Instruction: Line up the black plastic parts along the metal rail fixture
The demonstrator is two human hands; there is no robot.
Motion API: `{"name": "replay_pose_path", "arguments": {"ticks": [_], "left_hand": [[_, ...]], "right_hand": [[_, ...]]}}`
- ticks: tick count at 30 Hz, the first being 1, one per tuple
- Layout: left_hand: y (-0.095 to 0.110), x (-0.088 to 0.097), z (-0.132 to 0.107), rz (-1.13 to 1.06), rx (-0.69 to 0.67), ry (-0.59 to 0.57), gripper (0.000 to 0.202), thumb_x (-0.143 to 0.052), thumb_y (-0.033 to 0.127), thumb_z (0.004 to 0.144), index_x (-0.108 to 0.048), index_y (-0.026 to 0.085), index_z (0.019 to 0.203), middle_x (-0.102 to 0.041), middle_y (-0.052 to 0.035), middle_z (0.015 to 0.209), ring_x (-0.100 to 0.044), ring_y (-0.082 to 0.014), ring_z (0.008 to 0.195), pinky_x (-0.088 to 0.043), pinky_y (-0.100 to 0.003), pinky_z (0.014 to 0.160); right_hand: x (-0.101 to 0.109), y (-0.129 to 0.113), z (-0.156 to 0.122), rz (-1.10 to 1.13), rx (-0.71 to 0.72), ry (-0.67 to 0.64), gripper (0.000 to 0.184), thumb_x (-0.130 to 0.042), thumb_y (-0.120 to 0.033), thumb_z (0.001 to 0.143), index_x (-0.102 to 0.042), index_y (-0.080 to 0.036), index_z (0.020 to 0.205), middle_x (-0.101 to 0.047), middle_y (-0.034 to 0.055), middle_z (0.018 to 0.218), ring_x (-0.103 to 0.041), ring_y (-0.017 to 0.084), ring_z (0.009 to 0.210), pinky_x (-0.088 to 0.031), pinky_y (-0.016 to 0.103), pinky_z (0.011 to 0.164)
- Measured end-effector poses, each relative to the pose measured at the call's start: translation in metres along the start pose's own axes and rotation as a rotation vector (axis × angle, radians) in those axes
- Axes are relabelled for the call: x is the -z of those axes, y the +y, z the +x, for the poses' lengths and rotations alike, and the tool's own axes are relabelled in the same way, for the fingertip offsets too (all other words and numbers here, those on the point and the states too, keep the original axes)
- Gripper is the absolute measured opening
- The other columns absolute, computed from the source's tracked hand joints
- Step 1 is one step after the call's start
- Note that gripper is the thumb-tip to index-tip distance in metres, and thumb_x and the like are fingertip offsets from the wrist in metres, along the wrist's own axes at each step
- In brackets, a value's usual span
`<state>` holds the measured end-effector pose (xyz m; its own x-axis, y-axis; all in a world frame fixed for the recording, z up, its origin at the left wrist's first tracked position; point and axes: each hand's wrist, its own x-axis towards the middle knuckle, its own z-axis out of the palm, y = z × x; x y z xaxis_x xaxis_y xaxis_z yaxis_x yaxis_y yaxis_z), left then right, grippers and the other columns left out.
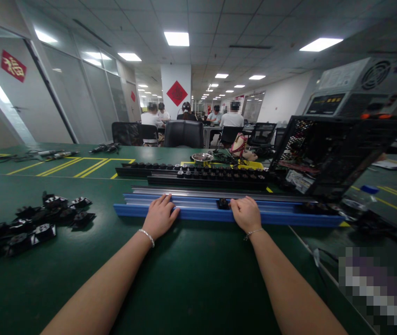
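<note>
A long blue channel rail (198, 215) lies crosswise on the green table in front of me. My left hand (161, 216) rests on its left part, fingers stretched forward over the channel and thumb spread to the side. Within the channel, right of the middle, sits a small black part (223, 203). Close against that part's right side is my right hand (247, 213), its fingers curled over the rail; what they hold, if anything, is hidden. More black parts (312, 207) sit at the rail's right end.
Loose black parts (67, 211) are heaped at the left. Behind the blue rail lie black strips (212, 176) carrying rows of parts, and a metal bowl (202, 157). An open computer case (338, 149) stands at the right with power supplies (353, 86) on top. People sit farther back.
</note>
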<state>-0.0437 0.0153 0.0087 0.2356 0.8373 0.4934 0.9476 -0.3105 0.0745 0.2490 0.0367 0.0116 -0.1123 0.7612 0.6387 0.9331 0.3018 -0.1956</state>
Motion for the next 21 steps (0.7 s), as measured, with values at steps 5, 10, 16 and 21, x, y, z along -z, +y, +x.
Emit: {"name": "replay_pose_path", "arguments": {"ticks": [5, 10, 16, 21], "left_hand": [[-0.0005, -0.0003, -0.0002, 0.011, -0.01, 0.001, 0.036, -0.035, 0.042, 0.087, -0.064, 0.021, 0.086, -0.051, -0.0104, 0.13, -0.041, -0.027, 0.123, -0.036, -0.046, 0.097], [-0.0001, -0.0004, -0.0003, 0.017, -0.005, -0.005, 0.037, -0.034, 0.043, 0.087, -0.063, 0.021, 0.085, -0.051, -0.0107, 0.129, -0.041, -0.0271, 0.123, -0.036, -0.046, 0.097], [0.0003, 0.0001, -0.0005, 0.053, -0.014, -0.004, 0.038, -0.032, 0.043, 0.088, -0.062, 0.02, 0.088, -0.051, -0.0105, 0.13, -0.042, -0.0267, 0.123, -0.036, -0.045, 0.096], [0.0006, 0.0002, -0.0008, 0.053, -0.014, 0.003, 0.036, -0.032, 0.042, 0.088, -0.061, 0.021, 0.091, -0.051, -0.0096, 0.129, -0.042, -0.0258, 0.122, -0.037, -0.044, 0.096]], "right_hand": [[0.0027, -0.0032, 0.0001, 0.018, 0.02, -0.017, 0.042, -0.034, -0.034, 0.088, -0.063, -0.021, 0.06, -0.066, 0.0022, 0.065, -0.058, 0.015, 0.07, -0.031, 0.033, 0.093], [0.0042, -0.0057, 0.0001, 0.037, 0.051, -0.022, 0.041, -0.036, -0.032, 0.088, -0.064, -0.021, 0.061, -0.068, 0.0017, 0.069, -0.059, 0.015, 0.072, -0.031, 0.034, 0.094], [0.0038, -0.0078, 0.0004, 0.045, 0.08, -0.025, 0.039, -0.038, -0.032, 0.088, -0.065, -0.021, 0.061, -0.069, 0.0015, 0.073, -0.059, 0.014, 0.072, -0.031, 0.033, 0.093], [0.0034, -0.0089, 0.0005, 0.051, 0.106, -0.033, 0.038, -0.04, -0.031, 0.088, -0.065, -0.022, 0.062, -0.07, 0.0006, 0.075, -0.06, 0.013, 0.072, -0.03, 0.032, 0.094]]}}
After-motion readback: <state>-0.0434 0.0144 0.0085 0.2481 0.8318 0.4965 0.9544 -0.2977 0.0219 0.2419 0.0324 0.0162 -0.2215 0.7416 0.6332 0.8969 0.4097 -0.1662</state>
